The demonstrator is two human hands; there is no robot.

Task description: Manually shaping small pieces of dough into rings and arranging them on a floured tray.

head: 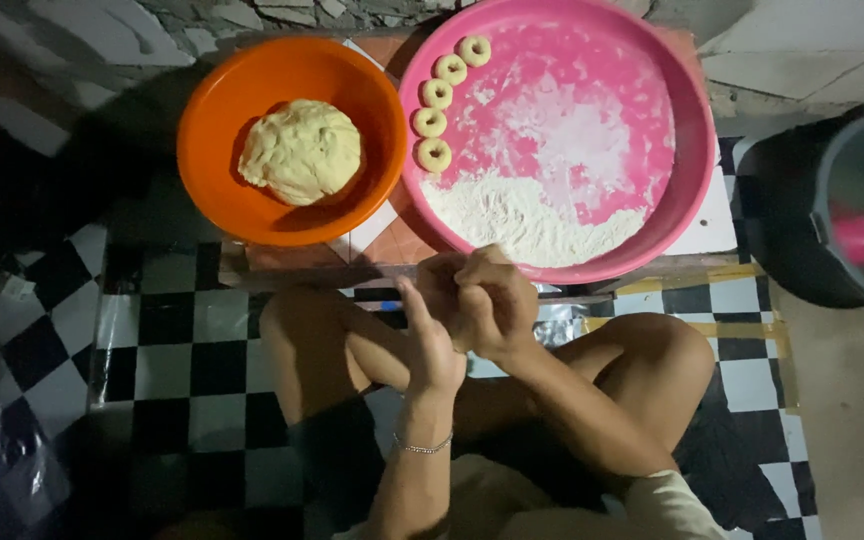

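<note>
I'm looking straight down over the knees, and both hands are pressed together in front of me, just below the near rim of the pink basin (690, 130). My right hand (492, 305) is curled over, fingers (472, 272) bunched tight, and my left hand (430, 345) is cupped up against it with the palm turned in and a thin bracelet (422, 447) on the wrist. Something may be pinched between them, but I can't tell; whatever is there is hidden inside the grip.

On the low desk (372, 225), the orange bowl (214, 150) sits to the left with a big pale lump of dough (300, 152) resting in its middle. The pink basin touches it on the right. Inside the basin, five small dough rings (437, 95) run in a curved line along the left wall, and a heap of flour (522, 215) lies along the near side, thinning to a dusting farther back.

Checkered floor (167, 340) beneath, and a dark bucket (822, 215) stands off to the right.
</note>
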